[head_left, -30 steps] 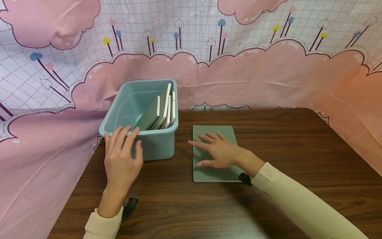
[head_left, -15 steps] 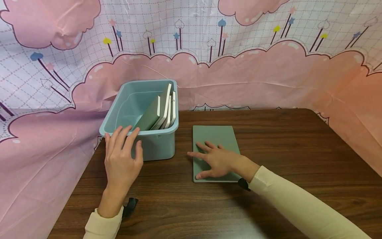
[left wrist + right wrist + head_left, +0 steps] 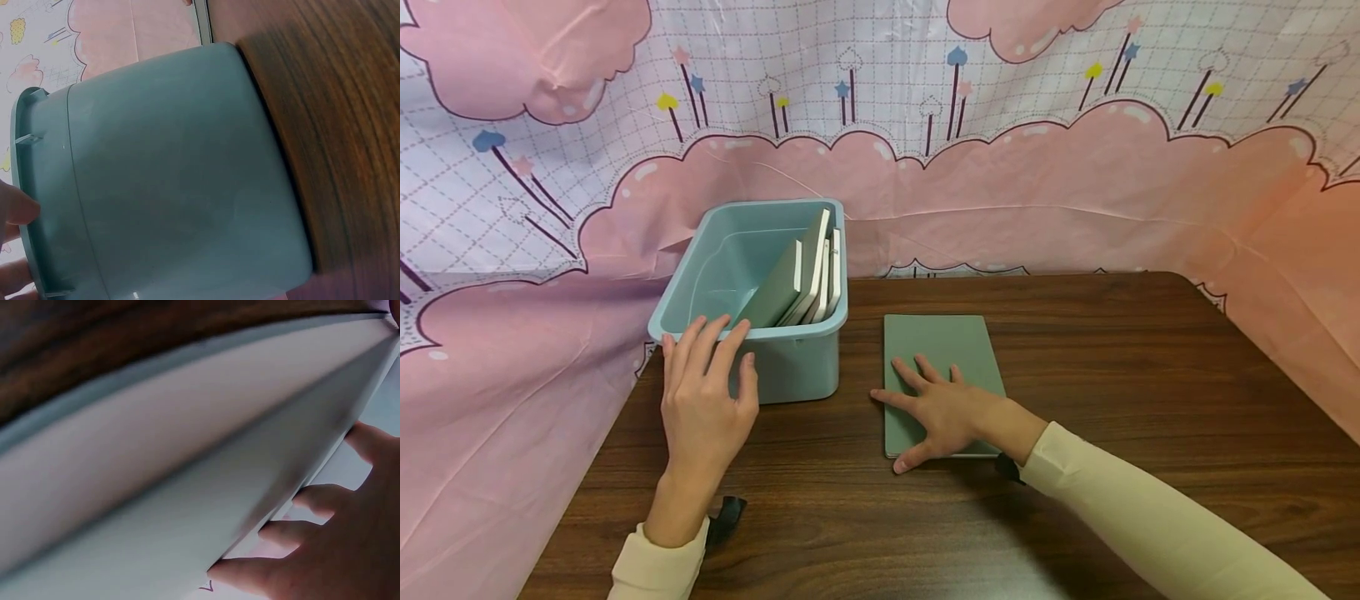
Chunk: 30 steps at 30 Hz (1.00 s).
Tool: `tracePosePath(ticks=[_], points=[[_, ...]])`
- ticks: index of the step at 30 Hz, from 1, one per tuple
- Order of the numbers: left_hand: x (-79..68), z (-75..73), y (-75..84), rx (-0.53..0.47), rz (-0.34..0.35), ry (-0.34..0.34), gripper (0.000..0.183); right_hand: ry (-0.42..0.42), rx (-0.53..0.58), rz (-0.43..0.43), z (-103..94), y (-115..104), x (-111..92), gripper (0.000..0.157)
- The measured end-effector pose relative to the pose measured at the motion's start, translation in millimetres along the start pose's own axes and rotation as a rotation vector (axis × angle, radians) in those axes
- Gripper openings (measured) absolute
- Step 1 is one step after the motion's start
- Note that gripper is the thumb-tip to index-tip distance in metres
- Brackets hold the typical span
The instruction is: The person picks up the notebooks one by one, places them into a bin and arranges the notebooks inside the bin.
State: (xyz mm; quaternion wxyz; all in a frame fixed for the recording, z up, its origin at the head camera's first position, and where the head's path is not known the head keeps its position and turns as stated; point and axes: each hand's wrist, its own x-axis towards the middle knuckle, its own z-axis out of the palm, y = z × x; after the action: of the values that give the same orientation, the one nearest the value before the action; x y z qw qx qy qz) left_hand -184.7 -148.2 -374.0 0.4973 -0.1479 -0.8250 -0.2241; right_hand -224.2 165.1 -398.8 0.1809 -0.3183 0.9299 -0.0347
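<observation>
A green-grey hardcover book lies flat on the table, its pale page edge toward me. My right hand is spread over its near half, the thumb just past the near edge and a fingertip past the left edge. In the right wrist view, fingertips touch the cover. My left hand rests at the near rim of a light blue plastic bin, fingers loosely bent. From the left wrist, fingers show right at the rim.
Inside the bin, several books with pale page edges lean toward its right wall. The dark wooden table runs back to a pink and white patterned cloth hung behind and at the sides.
My right hand has come down and toward me over the book, and its thumb has moved past the near edge. The left hand and the bin have stayed in place.
</observation>
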Motion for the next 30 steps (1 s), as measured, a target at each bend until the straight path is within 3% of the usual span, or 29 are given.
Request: tracePosePath(ticks=[16,30], points=[[-1.3,-0.3,-3.0,-0.008,0.004,0.002,0.036,-0.004,-0.089,0.011,-6.9,-7.2,4.9,0.101],[-1.8,-0.9,-5.2,-0.007,0.0,-0.002,0.036,0.101,-0.239,-0.13,-10.7,-2.3,11.8,0.075]])
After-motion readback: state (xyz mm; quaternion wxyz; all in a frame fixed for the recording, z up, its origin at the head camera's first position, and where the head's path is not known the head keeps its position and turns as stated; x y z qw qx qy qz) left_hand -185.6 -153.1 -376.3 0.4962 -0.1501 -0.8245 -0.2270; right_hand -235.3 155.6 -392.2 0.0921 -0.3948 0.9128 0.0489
